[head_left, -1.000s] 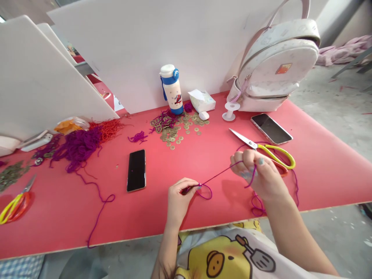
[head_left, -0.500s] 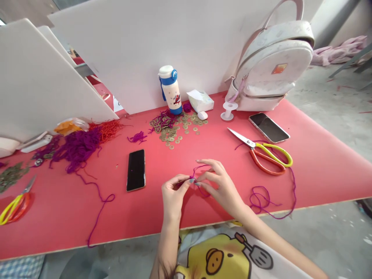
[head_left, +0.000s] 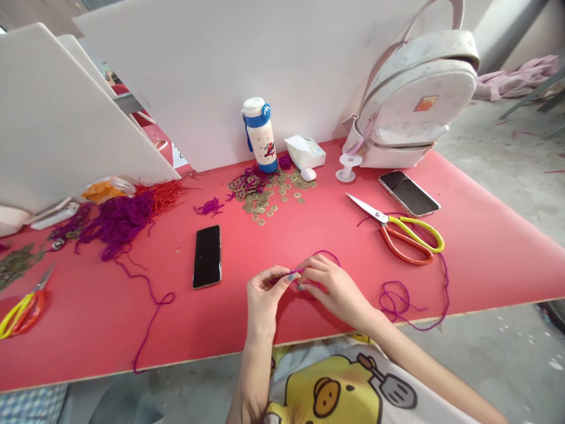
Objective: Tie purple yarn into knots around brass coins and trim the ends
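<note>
Between my two hands, just above the red table near its front edge, is a purple cord (head_left: 332,254); a loop of it curves out behind my right fingers. My left hand (head_left: 268,297) is closed, thumb and forefinger pinching the cord. Close against it, my right hand (head_left: 332,288) has its fingers bent together on the cord at the same spot. Whether a coin sits inside the pinch is hidden by the fingers. Large scissors (head_left: 395,231) with a yellow and a red handle lie open to the right, across another length of purple cord (head_left: 446,282).
Holed coins (head_left: 260,203) and purple cord lie before a bottle (head_left: 261,135). Behind stand a tissue pack (head_left: 304,152), white spool (head_left: 348,168) and backpack (head_left: 410,112). Phones (head_left: 207,257) lie on both sides. Purple yarn (head_left: 117,224) and other scissors (head_left: 26,306) are left.
My right fingers have come down from a raised, spread pose and closed on the cord beside my left hand. The cord loop has shifted right. My left hand stays nearly still.
</note>
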A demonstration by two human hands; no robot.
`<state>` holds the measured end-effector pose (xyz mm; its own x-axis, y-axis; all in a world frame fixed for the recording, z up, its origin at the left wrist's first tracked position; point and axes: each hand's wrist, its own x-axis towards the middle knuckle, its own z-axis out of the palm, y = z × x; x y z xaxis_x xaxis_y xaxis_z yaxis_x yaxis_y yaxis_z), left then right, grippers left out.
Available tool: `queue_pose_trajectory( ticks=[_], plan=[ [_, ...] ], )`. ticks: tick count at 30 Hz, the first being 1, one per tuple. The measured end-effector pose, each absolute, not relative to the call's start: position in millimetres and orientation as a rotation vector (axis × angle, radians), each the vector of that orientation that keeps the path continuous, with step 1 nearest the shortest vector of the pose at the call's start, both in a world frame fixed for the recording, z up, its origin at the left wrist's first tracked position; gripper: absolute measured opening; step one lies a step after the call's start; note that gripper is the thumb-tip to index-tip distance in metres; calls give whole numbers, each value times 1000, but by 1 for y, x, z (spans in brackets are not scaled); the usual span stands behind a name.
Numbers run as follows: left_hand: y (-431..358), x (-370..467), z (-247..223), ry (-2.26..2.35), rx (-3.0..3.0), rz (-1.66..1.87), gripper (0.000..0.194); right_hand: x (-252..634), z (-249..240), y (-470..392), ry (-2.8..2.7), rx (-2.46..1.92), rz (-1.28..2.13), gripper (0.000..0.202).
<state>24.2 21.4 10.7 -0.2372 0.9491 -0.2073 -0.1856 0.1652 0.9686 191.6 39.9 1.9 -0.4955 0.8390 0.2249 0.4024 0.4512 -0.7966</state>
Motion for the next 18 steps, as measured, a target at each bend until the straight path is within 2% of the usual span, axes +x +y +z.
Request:
queue_pose_trajectory(
  ticks=[6, 9, 13, 18],
  plan=[
    [18, 21, 10, 1445, 1040, 1214, 9, 190, 9, 46, -1637, -958, 1272, 33],
    [15, 22, 11, 1473, 1062, 1196, 9, 191, 14, 49, -1394, -979, 1376, 30],
    [11, 25, 13, 1465, 1119, 1191, 17, 196, 19, 53, -1247, -951, 1389, 25],
    [11, 29, 14, 1447, 1210, 1139, 13, 200, 24, 54, -1180, -914, 1324, 19]
  ],
)
